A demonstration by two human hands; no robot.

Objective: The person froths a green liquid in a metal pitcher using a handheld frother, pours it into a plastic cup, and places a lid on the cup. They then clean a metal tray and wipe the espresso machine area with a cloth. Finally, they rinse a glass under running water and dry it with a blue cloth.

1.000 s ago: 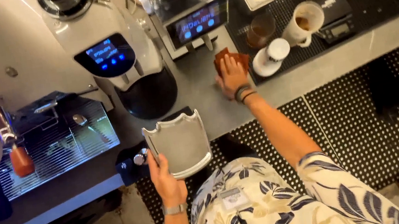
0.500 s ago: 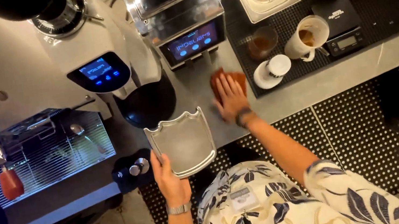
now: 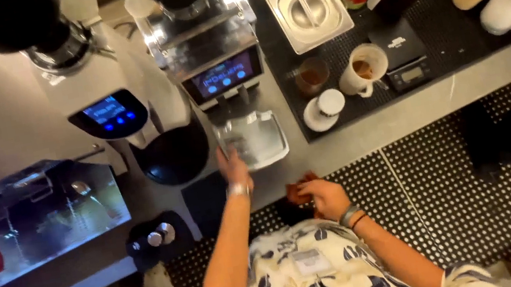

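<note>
Nearby, grinder over tray, small pitcher, scale behind

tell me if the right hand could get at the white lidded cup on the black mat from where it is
Probably yes. The right hand holds a brown cloth at the counter edge, and the white lidded cup stands just beyond it with bare counter between; the cloth would hamper a grip.

Dim, motion-blurred, glare on steel
</note>
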